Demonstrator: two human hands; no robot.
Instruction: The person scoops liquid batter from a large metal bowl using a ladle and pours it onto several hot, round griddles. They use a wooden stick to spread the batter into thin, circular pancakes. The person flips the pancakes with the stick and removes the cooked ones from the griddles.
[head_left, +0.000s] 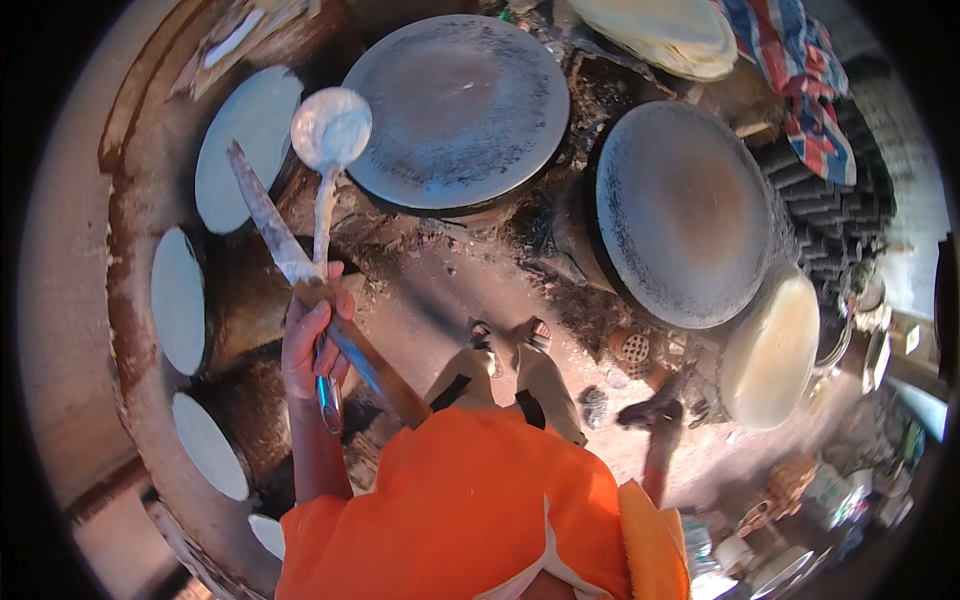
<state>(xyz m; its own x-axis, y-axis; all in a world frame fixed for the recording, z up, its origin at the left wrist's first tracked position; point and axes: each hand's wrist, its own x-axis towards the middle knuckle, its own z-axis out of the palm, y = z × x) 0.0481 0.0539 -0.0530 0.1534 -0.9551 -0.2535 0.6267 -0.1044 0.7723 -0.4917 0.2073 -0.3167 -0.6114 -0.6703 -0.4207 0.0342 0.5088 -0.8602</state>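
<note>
My left hand grips a metal ladle and a batter-crusted wooden-handled spreader together. Both tools point up and away, crossing at my fingers. The ladle's bowl overlaps the edge of a large round griddle in this view. To the right sits a second griddle; both have a brownish middle and no batter sheet on them. Low on the right, my right hand hangs in deep shade above the floor. Its fingers are too dark and blurred to make out, and I cannot tell whether it holds anything.
Several round griddles covered in white, such as one at upper left, curve along my left. Stacks of thin round flatbreads lie at the top and right. Dark briquettes are piled near a striped bag. A perforated briquette stands low.
</note>
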